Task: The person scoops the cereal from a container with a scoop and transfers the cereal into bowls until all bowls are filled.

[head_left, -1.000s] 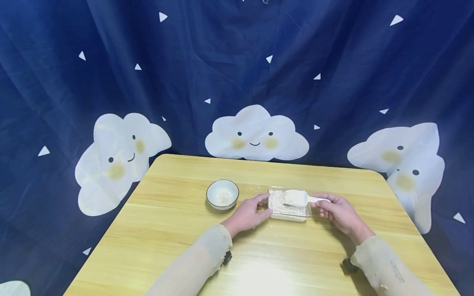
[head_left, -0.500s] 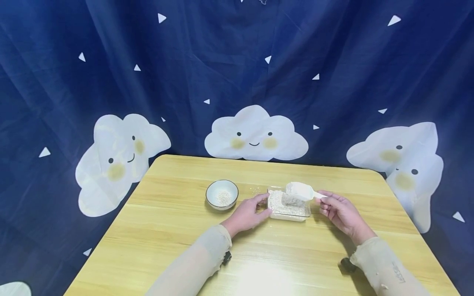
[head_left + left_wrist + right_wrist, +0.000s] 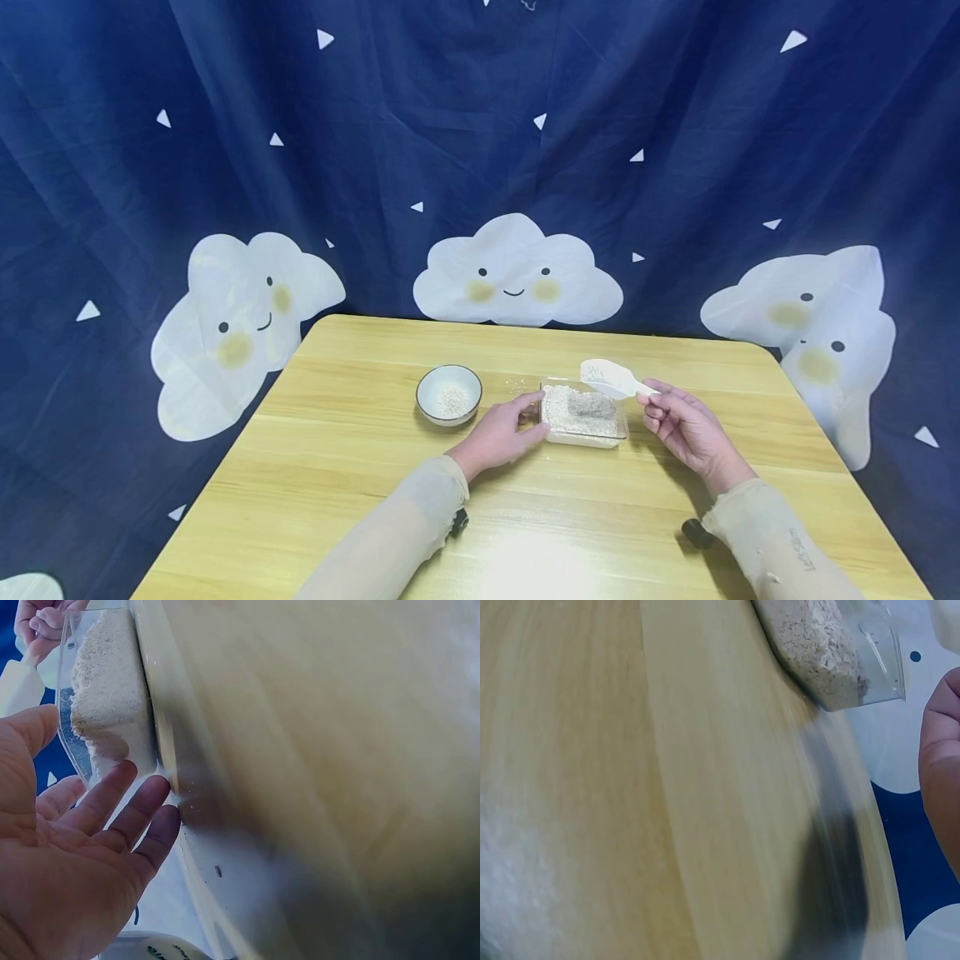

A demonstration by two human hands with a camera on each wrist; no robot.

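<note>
My right hand (image 3: pixel 686 429) pinches the handle of a white scoop (image 3: pixel 611 379). The scoop is raised over the back right of a clear rectangular container (image 3: pixel 585 442), its bowl tipped up towards the back left with some flakes in it. Pale oat flakes (image 3: pixel 821 652) fill the container, with a greyish hollow at the right. At the container's left end rests my left hand (image 3: pixel 498 433); in the left wrist view its thumb (image 3: pixel 37 726) is at the rim and its fingers are spread loosely along the end. The right wrist view shows only part of the right hand (image 3: pixel 941 750).
Left of the container stands a small bowl (image 3: pixel 429 390) with a dark rim and a few oats (image 3: pixel 452 402) inside. Loose flakes (image 3: pixel 517 385) lie on the wooden table (image 3: pixel 360 500) between them. A blue curtain (image 3: pixel 480 100) hangs behind the table's far edge.
The scoop has risen out of the oats and moved towards the back, tilting as it goes, which uncovers the hollow. My left hand has stayed at the container.
</note>
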